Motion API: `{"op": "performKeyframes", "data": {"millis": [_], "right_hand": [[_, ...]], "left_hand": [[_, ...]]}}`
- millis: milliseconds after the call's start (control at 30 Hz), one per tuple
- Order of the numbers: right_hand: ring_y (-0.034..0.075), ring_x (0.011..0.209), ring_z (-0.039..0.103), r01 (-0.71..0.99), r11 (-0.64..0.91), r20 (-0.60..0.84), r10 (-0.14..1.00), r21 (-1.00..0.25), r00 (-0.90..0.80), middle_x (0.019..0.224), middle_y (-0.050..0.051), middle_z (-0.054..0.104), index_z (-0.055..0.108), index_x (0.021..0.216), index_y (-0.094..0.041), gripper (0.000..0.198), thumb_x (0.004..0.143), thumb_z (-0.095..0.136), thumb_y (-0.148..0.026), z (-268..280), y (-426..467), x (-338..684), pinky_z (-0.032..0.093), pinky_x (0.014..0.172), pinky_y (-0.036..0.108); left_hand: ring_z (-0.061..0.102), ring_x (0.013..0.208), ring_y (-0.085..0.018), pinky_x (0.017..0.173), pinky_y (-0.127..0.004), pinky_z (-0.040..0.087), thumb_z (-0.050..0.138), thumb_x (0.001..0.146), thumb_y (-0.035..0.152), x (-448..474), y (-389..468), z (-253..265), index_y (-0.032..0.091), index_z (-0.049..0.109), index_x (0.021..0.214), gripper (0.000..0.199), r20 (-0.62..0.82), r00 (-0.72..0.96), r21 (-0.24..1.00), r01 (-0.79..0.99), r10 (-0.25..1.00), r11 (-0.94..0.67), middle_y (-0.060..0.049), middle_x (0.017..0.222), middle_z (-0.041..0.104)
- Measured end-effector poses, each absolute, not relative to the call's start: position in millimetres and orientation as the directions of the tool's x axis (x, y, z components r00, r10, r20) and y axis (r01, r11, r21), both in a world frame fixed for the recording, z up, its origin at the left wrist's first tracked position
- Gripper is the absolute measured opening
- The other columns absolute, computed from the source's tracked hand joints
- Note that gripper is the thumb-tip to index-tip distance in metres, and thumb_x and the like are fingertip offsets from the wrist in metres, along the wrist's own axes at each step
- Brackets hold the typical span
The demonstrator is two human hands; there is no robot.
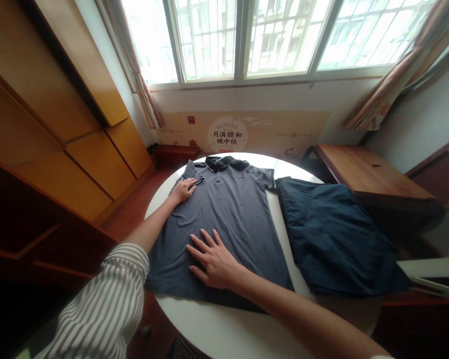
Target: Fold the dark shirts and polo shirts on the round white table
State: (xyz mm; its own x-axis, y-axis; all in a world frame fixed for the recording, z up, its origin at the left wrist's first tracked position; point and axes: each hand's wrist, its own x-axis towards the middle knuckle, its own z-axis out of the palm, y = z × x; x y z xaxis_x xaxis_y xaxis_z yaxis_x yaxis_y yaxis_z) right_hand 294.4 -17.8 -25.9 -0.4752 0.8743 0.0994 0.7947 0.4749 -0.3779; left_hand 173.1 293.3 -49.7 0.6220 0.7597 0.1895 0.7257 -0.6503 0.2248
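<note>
A dark grey polo shirt (pixel 232 209) lies spread on a round white table (pixel 224 326), its black collar pointing toward the window. On the shirt's left sleeve area rests my left hand (pixel 182 190), fingers slightly bent and laid over the cloth; that sleeve is folded inward beside the fingertips. My right hand (pixel 215 262) lies flat on the lower middle of the shirt with its fingers spread. The other sleeve extends to the right, its white-trimmed cuff close to a folded dark navy garment (pixel 336 234).
The navy garment drapes over the table's right side. Behind it stands a wooden desk (pixel 374 169). Wooden cabinets (pixel 93 164) line the left, and a printed banner (pixel 284 130) runs along the wall below the window (pixel 280 40). Curtains (pixel 392 94) hang at both sides.
</note>
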Motion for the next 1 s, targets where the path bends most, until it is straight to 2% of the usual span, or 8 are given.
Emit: {"op": "performKeyframes", "data": {"millis": [200,333,433,500,633,700,800,1000], "right_hand": [[0.037,0.148,0.024,0.799,0.484,0.116,0.871,-0.357,-0.477,0.16,0.012,0.034,0.044,0.15,-0.022,0.06,0.098,0.042,-0.053,-26,-20,291,0.019,0.116,0.065],[0.028,0.12,0.059,0.771,0.458,0.051,0.871,-0.443,-0.488,0.132,0.014,0.064,0.063,0.13,-0.019,0.045,0.092,0.059,-0.042,1,12,313,0.047,0.101,0.042],[0.018,0.086,0.069,0.823,0.199,-0.003,0.971,-0.532,-0.237,0.103,0.01,0.075,0.073,0.111,-0.015,0.031,0.096,0.052,-0.032,37,63,366,0.05,0.076,0.024],[0.016,0.079,0.067,0.876,-0.003,-0.031,0.999,-0.482,-0.014,0.094,0.009,0.075,0.075,0.103,-0.011,0.028,0.093,0.053,-0.025,58,100,416,0.047,0.069,0.022],[0.019,0.084,0.068,0.867,-0.351,-0.054,0.933,-0.354,0.356,0.092,0.01,0.075,0.077,0.095,-0.007,0.023,0.086,0.06,-0.02,78,149,515,0.046,0.069,0.021],[0.024,0.094,0.068,0.834,-0.454,-0.034,0.883,-0.312,0.468,0.1,0.016,0.074,0.076,0.1,-0.003,0.026,0.084,0.06,-0.017,73,157,551,0.048,0.075,0.024],[0.03,0.108,0.065,0.785,-0.551,0.003,0.818,-0.282,0.575,0.111,0.024,0.07,0.073,0.108,0.001,0.034,0.089,0.056,-0.021,52,160,578,0.048,0.085,0.028],[0.038,0.118,0.059,0.702,-0.662,0.017,0.724,-0.262,0.69,0.121,0.03,0.064,0.066,0.122,0.002,0.062,0.092,0.053,-0.05,-1,164,585,0.048,0.092,0.039]], "left_hand": [[0.036,0.145,-0.025,0.122,-0.046,0.02,0.04,0.101,0.045,176,299,-50,0.016,0.052,0.144,0.053,0.175,0.506,0.231,0.813,0.845,-0.535,-0.012,0.155,0.042],[0.034,0.146,-0.026,0.122,-0.046,0.02,0.038,0.101,0.048,177,301,-54,0.02,0.052,0.145,0.053,0.164,0.514,0.223,0.812,0.842,-0.539,-0.01,0.156,0.041],[0.037,0.145,-0.026,0.121,-0.045,0.023,0.038,0.101,0.048,177,302,-55,0.023,0.054,0.143,0.051,0.18,0.522,0.214,0.806,0.834,-0.551,-0.01,0.156,0.042],[0.039,0.143,-0.026,0.12,-0.045,0.026,0.039,0.101,0.048,177,303,-56,0.023,0.056,0.142,0.051,0.193,0.52,0.219,0.804,0.832,-0.553,-0.01,0.154,0.043],[0.043,0.141,-0.026,0.119,-0.043,0.029,0.041,0.1,0.049,177,305,-59,0.024,0.059,0.14,0.05,0.223,0.508,0.224,0.804,0.832,-0.551,-0.009,0.152,0.047],[0.044,0.14,-0.026,0.119,-0.041,0.03,0.043,0.1,0.049,177,306,-61,0.025,0.06,0.138,0.049,0.241,0.504,0.221,0.804,0.829,-0.553,-0.008,0.151,0.049],[0.046,0.139,-0.026,0.118,-0.042,0.031,0.045,0.099,0.049,178,307,-63,0.025,0.062,0.137,0.048,0.262,0.5,0.222,0.801,0.825,-0.556,-0.008,0.15,0.05],[0.048,0.137,-0.028,0.117,-0.043,0.034,0.047,0.098,0.049,177,308,-65,0.022,0.064,0.134,0.048,0.293,0.504,0.247,0.781,0.812,-0.574,-0.011,0.147,0.052]]}}
